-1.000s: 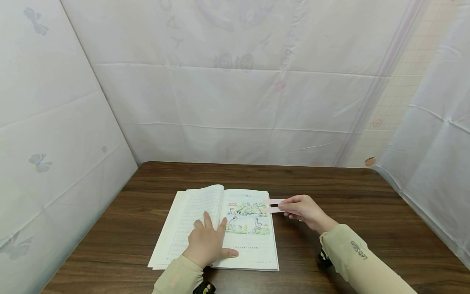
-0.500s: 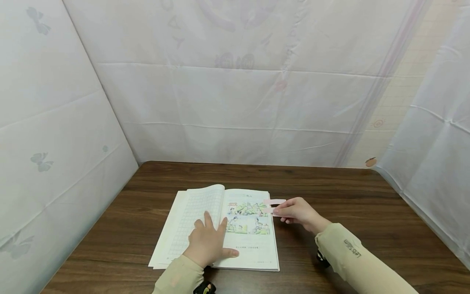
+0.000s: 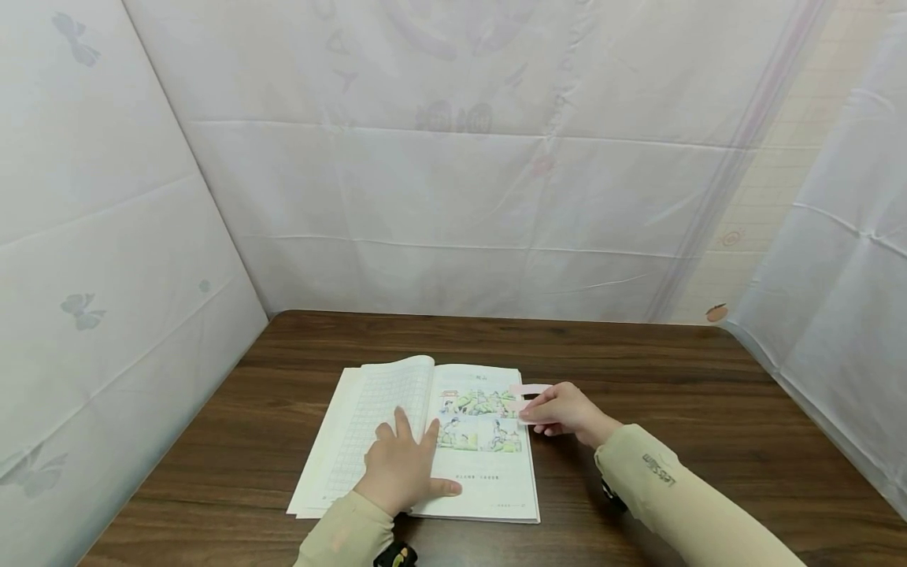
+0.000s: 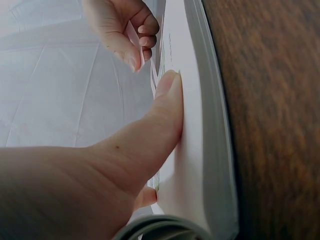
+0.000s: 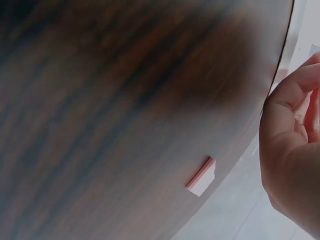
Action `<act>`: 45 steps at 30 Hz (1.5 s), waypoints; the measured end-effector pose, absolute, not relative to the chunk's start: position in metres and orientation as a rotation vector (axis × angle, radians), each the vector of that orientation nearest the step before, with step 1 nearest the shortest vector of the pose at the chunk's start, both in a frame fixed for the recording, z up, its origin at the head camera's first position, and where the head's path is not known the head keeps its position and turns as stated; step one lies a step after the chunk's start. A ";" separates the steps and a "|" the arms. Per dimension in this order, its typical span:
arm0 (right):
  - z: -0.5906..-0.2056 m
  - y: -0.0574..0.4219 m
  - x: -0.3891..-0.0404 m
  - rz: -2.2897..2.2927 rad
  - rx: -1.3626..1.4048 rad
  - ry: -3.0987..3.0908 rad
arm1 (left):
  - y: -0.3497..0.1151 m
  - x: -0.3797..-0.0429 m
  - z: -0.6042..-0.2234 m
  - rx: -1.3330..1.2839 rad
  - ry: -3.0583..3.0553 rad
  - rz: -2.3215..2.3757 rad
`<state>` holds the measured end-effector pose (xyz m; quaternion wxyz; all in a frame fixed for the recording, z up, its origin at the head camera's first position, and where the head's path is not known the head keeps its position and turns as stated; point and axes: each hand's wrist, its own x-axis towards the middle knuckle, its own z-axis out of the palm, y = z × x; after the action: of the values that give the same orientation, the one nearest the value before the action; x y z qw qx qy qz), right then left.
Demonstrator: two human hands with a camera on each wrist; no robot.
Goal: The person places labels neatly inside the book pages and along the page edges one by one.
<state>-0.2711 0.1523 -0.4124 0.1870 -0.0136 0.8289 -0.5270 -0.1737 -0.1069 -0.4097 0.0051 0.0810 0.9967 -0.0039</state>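
Observation:
An open book [image 3: 475, 492] lies on the table, with a gridded left page and coloured pictures on the right page. My left hand [image 3: 399, 465] rests spread across its middle, thumb on the right page; the left wrist view shows that thumb [image 4: 167, 102] pressing the paper. At the book's right edge, my right hand [image 3: 567, 413] pinches a pink sticky strip [image 4: 134, 37] between thumb and fingers. Just above it, another pink strip [image 3: 530, 389] sticks out past the page edge. A pink strip [image 3: 520, 406] also shows beside my fingertips.
A small pad of pink strips [image 5: 201, 177] lies on the brown wooden table [image 3: 638, 354], visible in the right wrist view. White patterned cloth [image 3: 453, 197] hangs behind the table and at both sides.
My right hand has moved left and slightly down along the book's right edge, its fingertips now below the upper strip. The left hand and the book have stayed put.

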 end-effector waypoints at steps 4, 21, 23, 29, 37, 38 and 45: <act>-0.414 0.150 -0.272 -1.459 -0.015 2.345 | -0.106 -0.174 -0.409 0.258 3.119 -0.021; -0.416 0.144 -0.270 -1.444 0.012 2.360 | -0.105 -0.172 -0.408 0.254 3.117 -0.038; -0.417 0.143 -0.270 -1.440 0.019 2.367 | -0.105 -0.172 -0.408 0.255 3.117 -0.036; -0.417 0.143 -0.271 -1.441 0.024 2.364 | -0.105 -0.173 -0.408 0.257 3.121 -0.040; -0.417 0.143 -0.270 -1.435 0.011 2.360 | -0.104 -0.173 -0.409 0.252 3.111 -0.047; -0.417 0.142 -0.270 -1.433 0.004 2.364 | -0.104 -0.173 -0.409 0.253 3.111 -0.052; -0.419 0.140 -0.270 -1.403 0.022 2.414 | -0.104 -0.172 -0.408 0.262 3.119 -0.078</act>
<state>-0.2698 0.1402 -0.4189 0.1740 0.0077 0.8514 -0.4948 -0.1723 -0.1040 -0.4085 0.0052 0.0835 0.9962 -0.0249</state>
